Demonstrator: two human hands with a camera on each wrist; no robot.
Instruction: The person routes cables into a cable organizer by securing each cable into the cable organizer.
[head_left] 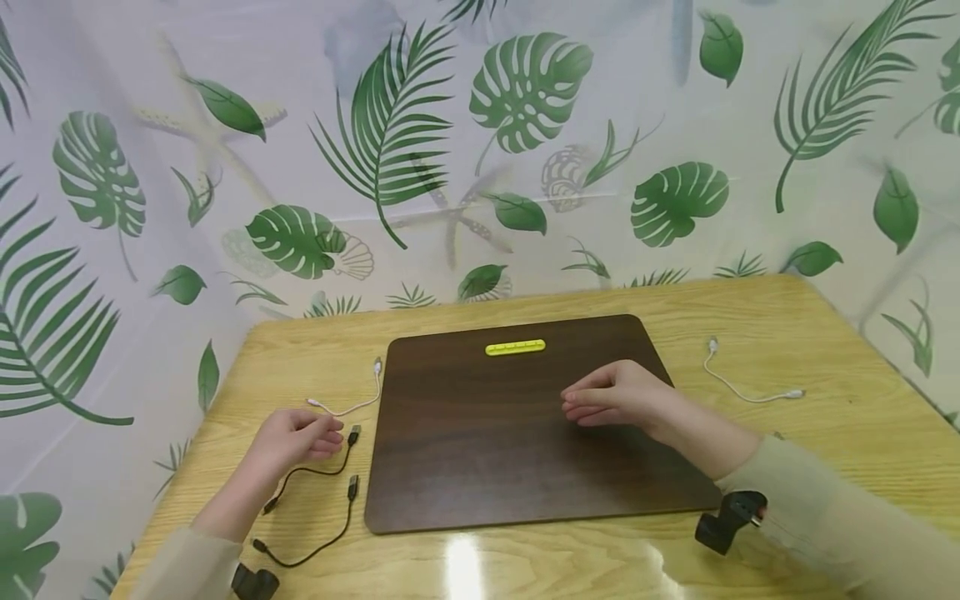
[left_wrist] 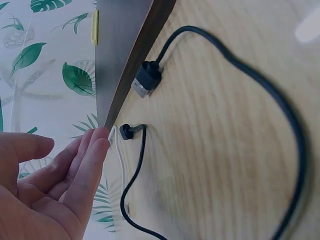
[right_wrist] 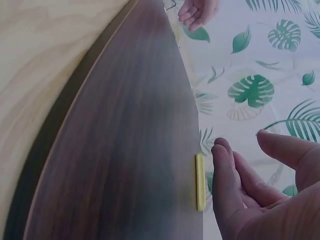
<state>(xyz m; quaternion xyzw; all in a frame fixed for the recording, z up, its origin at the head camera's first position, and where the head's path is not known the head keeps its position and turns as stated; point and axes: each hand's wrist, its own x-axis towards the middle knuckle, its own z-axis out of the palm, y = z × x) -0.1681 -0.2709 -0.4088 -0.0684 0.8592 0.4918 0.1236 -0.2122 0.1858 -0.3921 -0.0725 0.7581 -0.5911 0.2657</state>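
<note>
Hovering empty, fingers loosely bent, the left hand (head_left: 296, 440) is near 2 black cables (left_wrist: 272, 89) towards 8 o'clock of the dark board (head_left: 480, 442); the right hand (head_left: 622, 396), likewise slack, hangs over its 3 o'clock side, yellow strip (head_left: 515, 347) at 12.

**Surface finishes: mostly wood grain and plastic**

Table (head_left: 870, 400): light wood-grain, smooth, glossy, hard glare at the board's 7 o'clock. Board (head_left: 465, 433): dark wood-grain, smooth, soft sheen. Yellow strip (head_left: 515, 347) at its 12: looks plastic, smooth. Black cables (left_wrist: 274, 91) at 8 to 9: smooth rubbery jackets, plastic plug housings, bare metal USB shell (left_wrist: 140, 89). White cables (head_left: 341, 413) at 9 and 3: smooth plastic-looking jackets. Backdrop (head_left: 600, 275) past 12: smooth printed sheet; cloth or plastic, can't tell. Sleeves (head_left: 840, 517) at 8 and 4: matt cloth.
</note>
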